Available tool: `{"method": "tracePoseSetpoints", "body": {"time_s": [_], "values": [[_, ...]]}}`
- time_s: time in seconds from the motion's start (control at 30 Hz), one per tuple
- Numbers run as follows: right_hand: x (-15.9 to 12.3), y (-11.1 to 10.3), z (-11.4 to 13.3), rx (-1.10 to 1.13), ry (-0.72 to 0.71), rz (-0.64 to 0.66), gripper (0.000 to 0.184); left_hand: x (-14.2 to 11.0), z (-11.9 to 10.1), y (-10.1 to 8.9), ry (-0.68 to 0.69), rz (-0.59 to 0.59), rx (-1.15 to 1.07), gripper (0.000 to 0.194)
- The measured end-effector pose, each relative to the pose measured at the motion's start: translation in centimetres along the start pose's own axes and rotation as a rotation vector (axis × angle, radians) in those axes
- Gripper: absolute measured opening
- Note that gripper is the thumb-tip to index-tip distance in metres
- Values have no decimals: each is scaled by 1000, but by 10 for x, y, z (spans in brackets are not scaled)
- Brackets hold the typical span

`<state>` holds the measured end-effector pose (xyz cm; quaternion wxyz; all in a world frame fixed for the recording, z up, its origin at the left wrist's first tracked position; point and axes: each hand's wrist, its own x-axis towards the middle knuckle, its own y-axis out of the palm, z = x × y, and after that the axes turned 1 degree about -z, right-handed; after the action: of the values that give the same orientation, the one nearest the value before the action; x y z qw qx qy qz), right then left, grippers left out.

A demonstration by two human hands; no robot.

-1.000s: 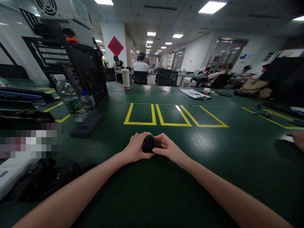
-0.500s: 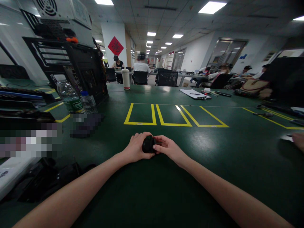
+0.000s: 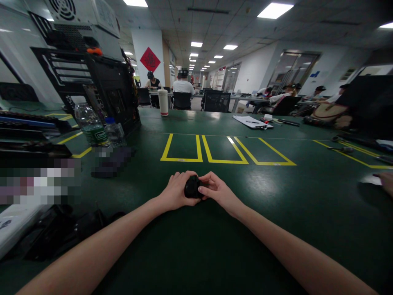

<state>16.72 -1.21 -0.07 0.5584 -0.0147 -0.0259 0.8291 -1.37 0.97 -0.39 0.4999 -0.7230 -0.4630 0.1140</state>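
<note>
Between my two hands is a small, glossy black rounded object (image 3: 191, 187), low over the green tabletop; its exact kind cannot be made out. My left hand (image 3: 174, 191) wraps around its left side, fingers over the back and thumb along the near edge. From the right, my right hand (image 3: 219, 191) pinches its right side with thumb and fingertips. Fingers cover much of the object's right part. Just beyond the hands, three yellow tape outlines (image 3: 181, 160) mark the green table (image 3: 196, 254).
Left stand a computer case (image 3: 113, 86), a large plastic bottle (image 3: 89, 123) and a smaller blue-capped bottle (image 3: 114, 133). A white cup (image 3: 163, 102) and a clipboard (image 3: 252, 121) lie farther back. Another person's hand (image 3: 387, 182) shows at the right edge.
My hands and the black object stay almost in place. At the right edge, the other person's hand has shifted slightly, and a dark patch shows beside it.
</note>
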Motion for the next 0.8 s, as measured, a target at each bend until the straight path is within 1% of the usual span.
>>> {"method": "tracePoseSetpoints", "body": {"time_s": [0.1, 0.2, 0.37, 0.43, 0.57, 0.7, 0.8], "values": [[1, 0, -2, -20, 14, -4, 31, 0, -1, -1, -7, 7, -8, 60], [2, -2, -3, -27, 29, 21, 32, -1, -1, -3, -4, 11, -20, 60], [1, -4, 0, 43, -14, 66, 39, -1, -1, -2, 12, 5, -8, 59], [0, -3, 1, 49, -12, 61, 36, -1, -1, -1, 5, 0, 3, 60], [1, 0, 1, 23, 1, 1, 27, 0, -1, 0, -4, 0, 4, 61], [3, 0, -3, 14, 26, -17, 32, 0, -1, -1, -1, 3, -9, 59], [3, -3, -4, 14, 44, 3, 33, 0, -1, -1, 6, 5, -3, 60]]}}
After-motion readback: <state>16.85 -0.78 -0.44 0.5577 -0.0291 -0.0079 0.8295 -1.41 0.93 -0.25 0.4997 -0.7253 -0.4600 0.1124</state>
